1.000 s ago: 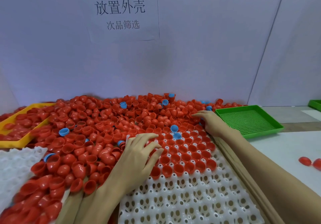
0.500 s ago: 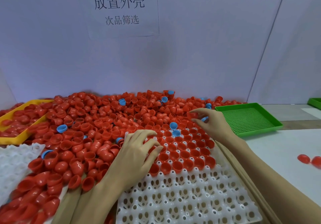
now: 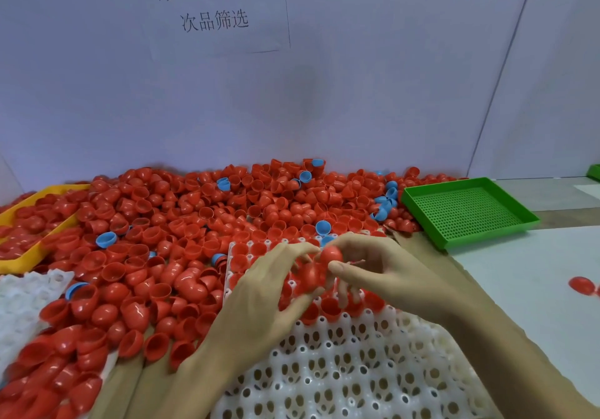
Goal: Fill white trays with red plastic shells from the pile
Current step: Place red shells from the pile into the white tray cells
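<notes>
Both hands meeting above the far half of the white tray (image 3: 341, 370), over its filled rows. Right hand (image 3: 383, 272) reaching in from the right, palm turned left, thumb and fingers (image 3: 339, 269) pinching a red shell (image 3: 331, 254) with the rounded dome up and toward the camera, open mouth hidden; too round to give a long axis. Left hand (image 3: 266, 292) coming up from the lower left, back of the hand to the camera, fingers curled around a second red shell (image 3: 310, 275) just below and touching the first, dome facing the camera. Shells glossy, smooth, bright red, cup-shaped.

Tray lying flat on the worktop (image 3: 535, 288), long side running away from the camera; far rows holding red shells seated mouth-up, near rows bare with open holes. Pile of red shells (image 3: 181, 223) spread across the left and back, lying every way, mouths up, sideways and down, with a few blue shells (image 3: 105, 240) scattered among them.

Another white tray (image 3: 22, 292) at the left edge, partly under the pile. Yellow tray (image 3: 35, 249) at far left holding more red shells. Green tray (image 3: 467, 210) with a mesh floor to the right of the pile. Loose red shell (image 3: 582, 285) on the worktop at the right edge. Paper sign (image 3: 214, 2) with printed characters on the wall behind.
</notes>
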The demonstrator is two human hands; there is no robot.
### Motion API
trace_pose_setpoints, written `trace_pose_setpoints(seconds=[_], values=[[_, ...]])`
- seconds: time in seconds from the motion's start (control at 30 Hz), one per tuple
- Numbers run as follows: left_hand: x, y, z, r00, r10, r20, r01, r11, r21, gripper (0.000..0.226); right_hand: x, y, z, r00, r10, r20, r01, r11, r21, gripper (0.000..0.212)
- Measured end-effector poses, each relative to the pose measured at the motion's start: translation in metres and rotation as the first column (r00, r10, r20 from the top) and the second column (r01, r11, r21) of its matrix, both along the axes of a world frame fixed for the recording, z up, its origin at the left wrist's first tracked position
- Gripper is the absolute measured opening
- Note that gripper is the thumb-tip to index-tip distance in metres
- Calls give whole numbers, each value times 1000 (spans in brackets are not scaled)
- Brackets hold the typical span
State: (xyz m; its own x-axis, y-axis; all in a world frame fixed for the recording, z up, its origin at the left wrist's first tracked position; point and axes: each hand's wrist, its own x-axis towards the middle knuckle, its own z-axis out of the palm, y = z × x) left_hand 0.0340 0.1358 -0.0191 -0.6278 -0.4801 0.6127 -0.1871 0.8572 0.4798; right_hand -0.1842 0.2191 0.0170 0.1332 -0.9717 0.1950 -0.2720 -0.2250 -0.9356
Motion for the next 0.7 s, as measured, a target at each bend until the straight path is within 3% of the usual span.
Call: trace_pose_setpoints(seconds=[0.2, 0.33, 0.47, 0.57, 0.7], values=[[-3, 10, 3, 995, -41, -94, 61, 973, 221, 14, -5, 2, -4, 997, -79, -24, 79, 997, 1, 30], [-2, 13, 6, 990, -33, -137, 92, 887, 453, 19, -6, 4, -1, 987, -99, -129, 82, 988, -132, 38], [-3, 16, 9, 981, -63, -183, 161, 791, 591, 25, 0, 3, -2, 969, -160, -188, 116, 967, -226, 19], [-4, 18, 10, 987, -53, -153, 138, 770, 623, 31, -7, 2, -2, 960, -211, -182, 167, 959, -228, 23], [-3, 13, 6, 995, 24, -100, 35, 832, 554, 32, -40, 1, -1, 891, -417, -180, 378, 900, -216, 21]])
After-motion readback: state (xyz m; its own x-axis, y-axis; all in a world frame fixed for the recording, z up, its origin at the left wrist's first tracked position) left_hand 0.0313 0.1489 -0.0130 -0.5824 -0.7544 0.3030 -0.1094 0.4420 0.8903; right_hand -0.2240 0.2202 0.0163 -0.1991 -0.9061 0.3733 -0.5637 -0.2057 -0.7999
